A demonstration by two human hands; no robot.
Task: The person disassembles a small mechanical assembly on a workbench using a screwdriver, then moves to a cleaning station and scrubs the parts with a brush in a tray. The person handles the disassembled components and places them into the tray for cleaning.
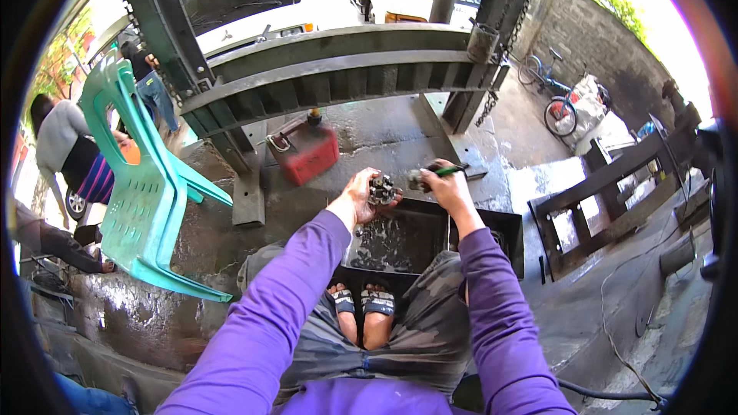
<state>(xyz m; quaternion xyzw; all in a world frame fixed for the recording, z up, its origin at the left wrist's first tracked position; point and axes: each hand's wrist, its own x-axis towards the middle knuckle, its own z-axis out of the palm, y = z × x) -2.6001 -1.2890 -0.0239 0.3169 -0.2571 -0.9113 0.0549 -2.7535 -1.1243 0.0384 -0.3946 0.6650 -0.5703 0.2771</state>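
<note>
The left hand (358,193) cradles a knobbly grey metal part (381,190); the right hand (444,184) grips a green-handled brush (447,171), whose knock could dislodge it.

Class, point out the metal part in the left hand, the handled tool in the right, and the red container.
Metal part (381,190): head view, middle of its body.
Handled tool (447,171): head view, on its handle.
Red container (312,158): head view, on its body.

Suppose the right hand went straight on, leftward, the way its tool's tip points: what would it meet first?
The right hand, its green-handled tool leading, would probably meet the metal part in the left hand first; depth is unclear.
</note>
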